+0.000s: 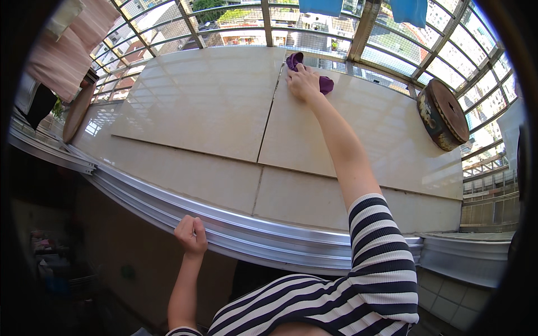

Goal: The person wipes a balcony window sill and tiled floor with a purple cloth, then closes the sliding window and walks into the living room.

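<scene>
My right hand reaches out to the far edge of a tiled window ledge. Under its palm and fingers is a bunched purple cloth, with parts showing on both sides of the hand. The cloth touches the tile near the joint between two large cream slabs. My left hand is closed in a loose fist at the aluminium window track, and nothing shows in it. Whether that fist bears on the track or hovers just above cannot be told.
Metal window bars with mesh border the ledge's far side. A round, worn tin stands on the right of the ledge. At left, a round brown board leans near hanging pink fabric. Blue fabric hangs at the top.
</scene>
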`<state>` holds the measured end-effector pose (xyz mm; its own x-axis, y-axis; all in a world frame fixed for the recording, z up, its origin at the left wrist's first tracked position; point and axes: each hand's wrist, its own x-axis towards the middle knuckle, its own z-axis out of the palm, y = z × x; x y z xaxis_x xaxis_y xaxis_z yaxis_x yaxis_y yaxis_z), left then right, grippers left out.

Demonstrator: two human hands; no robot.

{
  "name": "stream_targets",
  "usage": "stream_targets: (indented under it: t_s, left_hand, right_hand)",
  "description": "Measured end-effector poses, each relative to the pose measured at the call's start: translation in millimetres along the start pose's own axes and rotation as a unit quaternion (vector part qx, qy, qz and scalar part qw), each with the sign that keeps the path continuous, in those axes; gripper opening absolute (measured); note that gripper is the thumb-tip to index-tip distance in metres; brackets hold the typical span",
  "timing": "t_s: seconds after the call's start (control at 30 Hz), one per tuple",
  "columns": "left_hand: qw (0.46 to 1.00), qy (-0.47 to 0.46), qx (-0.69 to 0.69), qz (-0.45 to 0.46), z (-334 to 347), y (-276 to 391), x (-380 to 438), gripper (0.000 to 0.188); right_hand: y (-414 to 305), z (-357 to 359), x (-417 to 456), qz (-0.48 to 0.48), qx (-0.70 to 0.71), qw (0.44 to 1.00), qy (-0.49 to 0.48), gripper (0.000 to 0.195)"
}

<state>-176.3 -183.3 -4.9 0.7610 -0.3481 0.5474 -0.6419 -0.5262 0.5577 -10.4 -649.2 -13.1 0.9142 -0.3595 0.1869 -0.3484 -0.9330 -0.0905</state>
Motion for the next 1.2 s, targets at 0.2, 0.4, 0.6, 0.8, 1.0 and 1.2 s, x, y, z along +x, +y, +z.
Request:
stream_targets:
  t_s: [0.2,0.4,0.6,0.8,1.0,1.2]
  left_hand:
    - [1.0,0.015,0.001,0.011,2,-5,-3,0.036]
    - [1.0,0.024,-0.012,0.007,-1,2,-1,0.035]
    - [0.999,0.016,-0.039,0.016,0,-2,0,0.034]
    - [0.999,0.031,-0.038,0.012,5,-4,-2,0.036]
    - [0.999,0.001,-0.032,0.016,2,-16,-9,0.035]
    - [0.999,0.013,-0.046,0.002,3,-12,-10,0.034]
  right_hand:
    - [-65,-17,-110,-0.227,0.074,0.971,0.016,0.052]
    - [-29,-51,-210,-0.364,0.135,0.922,0.013,0.038]
    - [105,-45,-165,0.049,-0.057,0.989,0.127,0.039]
    - [-15,-20,-127,0.103,0.028,0.989,0.101,0.033]
    - [-107,-9,-188,-0.237,0.129,0.956,0.117,0.032]
    - [161,-55,-237,0.195,-0.059,0.974,0.1,0.033]
